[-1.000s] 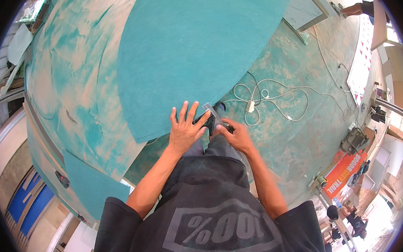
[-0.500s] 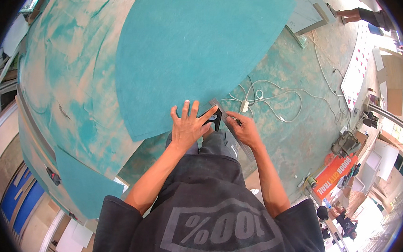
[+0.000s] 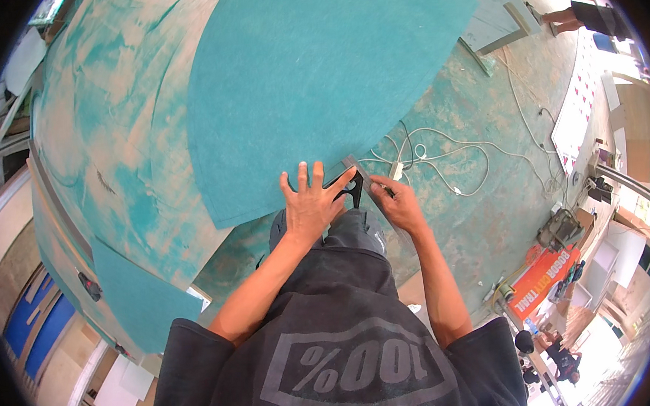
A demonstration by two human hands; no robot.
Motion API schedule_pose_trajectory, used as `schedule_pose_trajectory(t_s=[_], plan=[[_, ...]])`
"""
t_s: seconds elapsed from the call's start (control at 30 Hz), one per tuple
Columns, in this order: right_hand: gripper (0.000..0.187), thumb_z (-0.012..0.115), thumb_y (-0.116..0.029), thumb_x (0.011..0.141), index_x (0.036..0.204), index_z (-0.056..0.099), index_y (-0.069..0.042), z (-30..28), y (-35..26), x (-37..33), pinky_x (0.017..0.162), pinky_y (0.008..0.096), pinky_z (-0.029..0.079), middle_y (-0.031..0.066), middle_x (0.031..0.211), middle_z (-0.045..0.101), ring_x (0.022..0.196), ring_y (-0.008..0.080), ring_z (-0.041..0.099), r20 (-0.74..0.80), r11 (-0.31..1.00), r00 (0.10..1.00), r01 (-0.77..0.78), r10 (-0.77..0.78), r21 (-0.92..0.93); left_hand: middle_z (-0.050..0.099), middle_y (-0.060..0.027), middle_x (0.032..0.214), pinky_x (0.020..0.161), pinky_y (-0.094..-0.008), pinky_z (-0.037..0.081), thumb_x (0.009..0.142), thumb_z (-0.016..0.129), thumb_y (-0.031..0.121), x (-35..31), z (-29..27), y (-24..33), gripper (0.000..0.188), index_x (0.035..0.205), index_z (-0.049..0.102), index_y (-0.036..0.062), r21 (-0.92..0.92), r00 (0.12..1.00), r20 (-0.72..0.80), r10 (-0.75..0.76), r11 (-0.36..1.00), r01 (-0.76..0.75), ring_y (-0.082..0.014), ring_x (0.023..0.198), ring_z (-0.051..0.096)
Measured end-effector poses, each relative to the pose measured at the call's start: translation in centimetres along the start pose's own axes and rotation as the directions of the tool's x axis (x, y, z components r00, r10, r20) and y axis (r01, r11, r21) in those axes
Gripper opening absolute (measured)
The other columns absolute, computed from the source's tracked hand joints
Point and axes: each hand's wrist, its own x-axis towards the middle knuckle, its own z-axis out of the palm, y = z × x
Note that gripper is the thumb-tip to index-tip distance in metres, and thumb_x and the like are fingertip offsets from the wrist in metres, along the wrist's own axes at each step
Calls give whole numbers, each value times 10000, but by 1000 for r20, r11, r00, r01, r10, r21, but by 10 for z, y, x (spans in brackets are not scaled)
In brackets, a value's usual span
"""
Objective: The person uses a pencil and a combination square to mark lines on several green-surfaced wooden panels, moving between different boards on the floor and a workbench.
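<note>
A large teal board (image 3: pixel 310 77) with a curved edge lies ahead of me. At its near edge sits a combination square with a black head (image 3: pixel 355 192) and a metal blade (image 3: pixel 360 172). My left hand (image 3: pixel 310 210) presses on the board with its middle fingers spread, while its thumb and index finger hold the square's head. My right hand (image 3: pixel 401 209) is closed beside the blade, its fingertips against it. A thin dark stick-like tool (image 3: pixel 389 191) shows between those fingers; its kind is unclear.
White cables (image 3: pixel 448 151) with a power strip (image 3: pixel 396 171) lie on the stained floor to the right. Farther right are a machine (image 3: pixel 559 227) and an orange banner (image 3: pixel 542 283). A teal-smeared sheet (image 3: pixel 112 134) extends leftward. Other people stand at the far right.
Both hands and the square have shifted slightly to the right along the board's edge. The person at the upper right has moved a little.
</note>
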Motion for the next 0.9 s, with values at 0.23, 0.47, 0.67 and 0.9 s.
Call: schedule_pose_trajectory(t_s=[0.23, 0.47, 0.67, 0.9], plan=[[298, 616, -299, 959, 1191, 701, -132, -10, -2, 5, 696, 372, 508, 167, 866, 713, 764, 283, 686, -5, 999, 1000, -22, 22, -42, 469, -151, 1267, 958, -603, 340, 823, 733, 457, 3, 3, 12, 790, 1507, 341, 502, 72, 999, 10, -32, 997, 31, -366, 1179, 483], [281, 620, -261, 963, 1172, 701, -91, -20, -14, 5, 679, 335, 496, 142, 800, 692, 690, 214, 634, 25, 994, 994, -102, 103, -39, 460, -170, 1286, 985, -606, 329, 837, 722, 461, 4, -1, 15, 777, 1518, 348, 463, 23, 1000, 10, -29, 999, 29, -396, 1194, 463], [280, 629, -225, 972, 1145, 683, -11, -18, 27, -16, 720, 302, 484, 99, 873, 701, 781, 141, 602, -116, 984, 993, 34, -14, 175, 402, -166, 1459, 1113, -540, 271, 838, 715, 501, -29, -10, -38, 793, 1509, 422, 198, -289, 996, -1, -92, 953, 88, -400, 1372, 352], [292, 615, -232, 976, 1132, 675, 8, -28, 95, -74, 709, 274, 454, 29, 849, 656, 768, 104, 544, -262, 979, 959, -58, 110, 198, 426, -97, 1506, 1152, -509, 236, 893, 664, 478, -51, -2, -65, 667, 1470, 478, 201, -108, 994, -44, -96, 990, 91, -292, 1425, 343]])
